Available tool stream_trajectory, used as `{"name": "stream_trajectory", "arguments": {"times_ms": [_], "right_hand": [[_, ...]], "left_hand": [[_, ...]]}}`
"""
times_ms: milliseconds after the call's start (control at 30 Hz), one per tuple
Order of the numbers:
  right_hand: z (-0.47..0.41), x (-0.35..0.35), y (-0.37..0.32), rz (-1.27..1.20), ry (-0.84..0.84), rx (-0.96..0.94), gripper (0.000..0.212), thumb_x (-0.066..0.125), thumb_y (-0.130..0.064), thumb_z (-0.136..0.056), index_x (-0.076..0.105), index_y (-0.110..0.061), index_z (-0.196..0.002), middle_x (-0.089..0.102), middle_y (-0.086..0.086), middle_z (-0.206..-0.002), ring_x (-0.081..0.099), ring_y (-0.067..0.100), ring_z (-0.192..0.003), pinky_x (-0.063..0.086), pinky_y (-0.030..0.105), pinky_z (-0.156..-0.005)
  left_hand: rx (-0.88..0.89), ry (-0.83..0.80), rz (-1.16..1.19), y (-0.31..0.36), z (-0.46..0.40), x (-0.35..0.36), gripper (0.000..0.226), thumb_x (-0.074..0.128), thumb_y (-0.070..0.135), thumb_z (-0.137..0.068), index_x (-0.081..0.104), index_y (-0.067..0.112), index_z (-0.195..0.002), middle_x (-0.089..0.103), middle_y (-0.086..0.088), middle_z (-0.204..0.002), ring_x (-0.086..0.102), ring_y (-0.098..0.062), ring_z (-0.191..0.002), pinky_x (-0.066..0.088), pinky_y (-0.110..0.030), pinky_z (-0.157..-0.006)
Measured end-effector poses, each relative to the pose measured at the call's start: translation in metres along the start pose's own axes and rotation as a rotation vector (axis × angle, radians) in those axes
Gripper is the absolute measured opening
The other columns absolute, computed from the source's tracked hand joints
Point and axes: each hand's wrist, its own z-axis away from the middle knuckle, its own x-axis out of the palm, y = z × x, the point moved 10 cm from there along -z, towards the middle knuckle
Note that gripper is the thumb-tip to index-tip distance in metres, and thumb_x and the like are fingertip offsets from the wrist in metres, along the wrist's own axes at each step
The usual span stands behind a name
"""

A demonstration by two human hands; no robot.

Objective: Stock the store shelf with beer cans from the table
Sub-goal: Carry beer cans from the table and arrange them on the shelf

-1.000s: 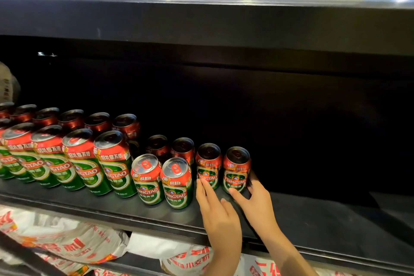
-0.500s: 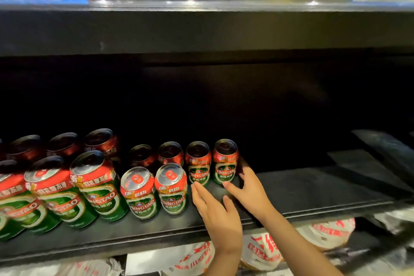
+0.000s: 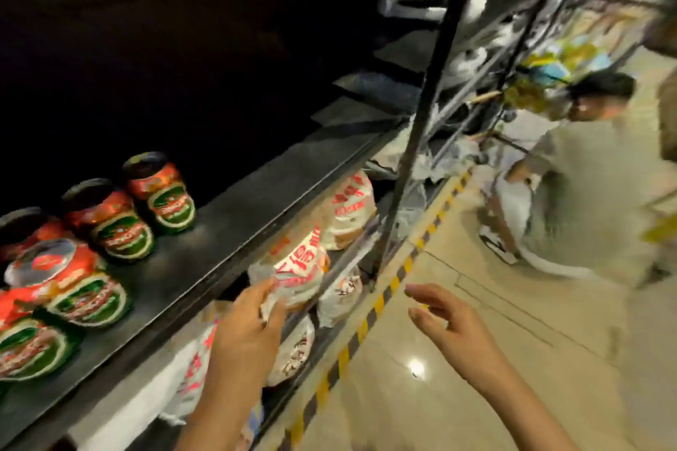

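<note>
The beer cans (image 3: pixel 110 227) stand upright in rows on the dark metal shelf (image 3: pixel 234 227), clustered toward its left end; the rightmost can (image 3: pixel 161 192) sits at the back, with bare shelf stretching away to its right. Both hands are off the shelf and hold nothing. The left hand (image 3: pixel 243 331) hangs just in front of the shelf's front edge, fingers loosely extended, over the white bags with red print (image 3: pixel 307 260) stacked on the level below the shelf; whether its fingertips touch a bag is hard to tell through the motion blur. The right hand (image 3: pixel 448 324) is well out from the shelf, over the glossy floor (image 3: pixel 476 377), fingers spread and relaxed. A yellow-and-black striped line (image 3: pixel 366 322) runs along the floor at the shelf's foot. Farther along the shelf, another person in a light shirt (image 3: pixel 586 176) bends beside it.
</note>
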Motion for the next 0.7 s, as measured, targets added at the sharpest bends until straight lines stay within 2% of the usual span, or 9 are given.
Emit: {"name": "stream_trajectory", "arguments": {"times_ms": [67,200,233,300,333,467,567,700], "right_hand": [[0.047,-0.045,0.032,0.022,0.105,0.089,0.024,0.063,-0.022,-0.088,0.060,-0.039,-0.105,0.063,-0.022,-0.109,0.056,-0.004,-0.107,0.044,0.017,-0.091],[0.151,-0.123,0.087,-0.003,0.340,0.259,0.018,0.062,-0.033,-0.087,0.061,-0.038,-0.104,0.065,-0.018,-0.109,0.056,-0.005,-0.106,0.041,0.018,-0.090],[0.179,-0.140,0.100,-0.011,0.396,0.293,0.018,0.061,-0.032,-0.087,0.061,-0.037,-0.104,0.065,-0.018,-0.109,0.057,-0.005,-0.106,0.041,0.018,-0.091],[0.237,-0.169,0.125,-0.030,0.480,0.372,0.019,0.062,-0.026,-0.089,0.062,-0.035,-0.106,0.064,-0.019,-0.111,0.056,-0.005,-0.106,0.041,0.016,-0.091],[0.266,-0.182,0.135,-0.035,0.517,0.404,0.021,0.062,-0.024,-0.089,0.062,-0.034,-0.107,0.064,-0.020,-0.112,0.056,-0.007,-0.106,0.041,0.012,-0.090],[0.395,-0.231,0.172,-0.044,0.681,0.524,0.021,0.062,-0.025,-0.089,0.062,-0.033,-0.109,0.061,-0.026,-0.113,0.052,-0.014,-0.107,0.036,0.000,-0.084],[0.500,-0.263,0.202,-0.050,0.781,0.637,0.020,0.060,-0.031,-0.090,0.060,-0.038,-0.109,0.061,-0.027,-0.112,0.052,-0.012,-0.108,0.038,0.006,-0.090],[0.636,-0.299,0.232,-0.084,0.973,0.780,0.018,0.059,-0.030,-0.091,0.061,-0.040,-0.106,0.062,-0.024,-0.112,0.054,-0.005,-0.109,0.040,0.021,-0.096]], "left_hand": [[0.078,-0.174,0.004,0.028,0.014,0.048,0.032,0.052,0.022,-0.094,0.056,0.018,-0.126,0.057,0.003,-0.127,0.052,-0.016,-0.116,0.039,-0.028,-0.096],[0.164,-0.584,0.078,0.077,0.078,0.162,0.038,0.053,0.036,-0.088,0.056,0.019,-0.121,0.058,0.011,-0.110,0.054,-0.007,-0.104,0.038,-0.018,-0.087],[0.174,-0.648,0.080,0.088,0.098,0.188,0.034,0.054,0.034,-0.087,0.058,0.021,-0.118,0.061,0.009,-0.109,0.057,-0.008,-0.105,0.041,-0.019,-0.087],[0.168,-0.786,0.098,0.109,0.143,0.235,0.016,0.057,0.019,-0.091,0.060,0.029,-0.104,0.064,0.007,-0.107,0.060,-0.009,-0.103,0.044,-0.017,-0.085],[0.191,-0.841,0.111,0.122,0.168,0.256,0.020,0.056,0.013,-0.092,0.059,0.032,-0.097,0.065,0.007,-0.105,0.061,-0.006,-0.101,0.045,-0.015,-0.084],[0.329,-1.031,0.117,0.182,0.281,0.329,0.017,0.057,0.020,-0.091,0.060,0.034,-0.100,0.065,0.013,-0.102,0.060,0.004,-0.095,0.043,-0.011,-0.083],[0.420,-1.160,0.117,0.223,0.377,0.382,0.017,0.057,0.018,-0.091,0.062,0.027,-0.104,0.066,0.012,-0.101,0.061,0.002,-0.096,0.044,-0.012,-0.082],[0.558,-1.319,0.084,0.264,0.504,0.445,0.019,0.057,0.021,-0.091,0.060,0.039,-0.096,0.066,0.012,-0.104,0.060,-0.001,-0.101,0.046,-0.022,-0.092]]}}
